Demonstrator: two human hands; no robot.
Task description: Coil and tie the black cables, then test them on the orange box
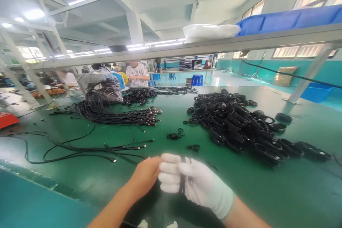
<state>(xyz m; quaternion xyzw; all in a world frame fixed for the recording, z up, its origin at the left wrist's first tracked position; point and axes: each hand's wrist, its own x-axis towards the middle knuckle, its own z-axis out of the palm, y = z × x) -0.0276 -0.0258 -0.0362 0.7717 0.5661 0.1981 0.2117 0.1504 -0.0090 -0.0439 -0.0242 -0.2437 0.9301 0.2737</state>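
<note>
My right hand, in a white glove, is closed around a coil of thin black cable wound over its fingers. My bare left hand is closed too and pinches the same cable at the glove's fingertips. Both hands hover low over the green table, near its front edge. Loose black cables trail off to the left in front of them. A few small black ties lie just beyond the hands.
A big heap of coiled black cables fills the right middle. A bundle of straight cables lies at the left rear. A shelf rail crosses overhead. Other people work at tables behind; one person in a striped shirt.
</note>
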